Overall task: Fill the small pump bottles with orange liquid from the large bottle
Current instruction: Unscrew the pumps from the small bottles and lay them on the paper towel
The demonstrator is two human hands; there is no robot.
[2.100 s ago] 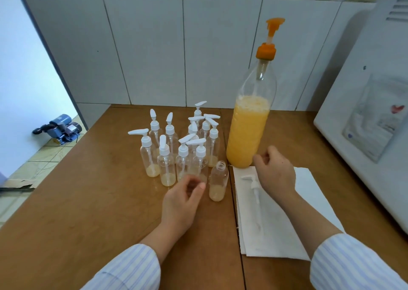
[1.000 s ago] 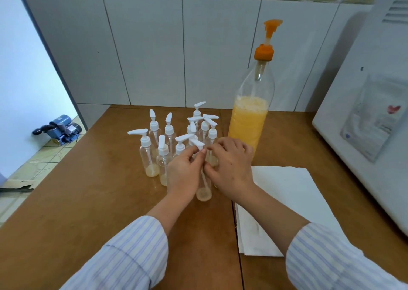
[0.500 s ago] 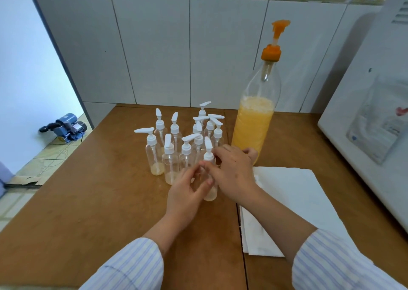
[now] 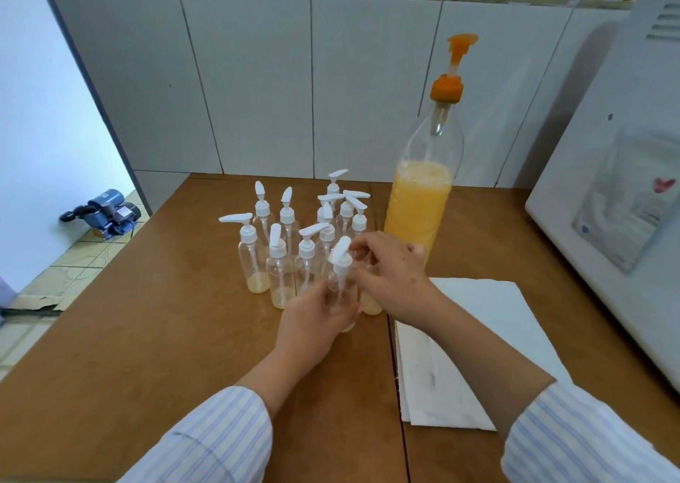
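At the near edge of the cluster (image 4: 294, 239), a bottle (image 4: 340, 298) is gripped by the left hand (image 4: 312, 320) while its pump (image 4: 340, 256) is pinched by the right hand (image 4: 390, 276); neighbours could be toppled by a careless twist.

Pale blue-and-white striped sleeves (image 4: 206, 442) (thin vertical stripes), bare hands (image 4: 390, 273).

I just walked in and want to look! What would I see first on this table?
First you'd spot the tall large bottle at the back of the table, about half full of orange liquid, with an orange pump on top. Left of it stands a crowd of small pump bottles with white tops and just a little liquid at the bottom. In front, the left hand holds one small bottle while the right hand pinches its white pump.
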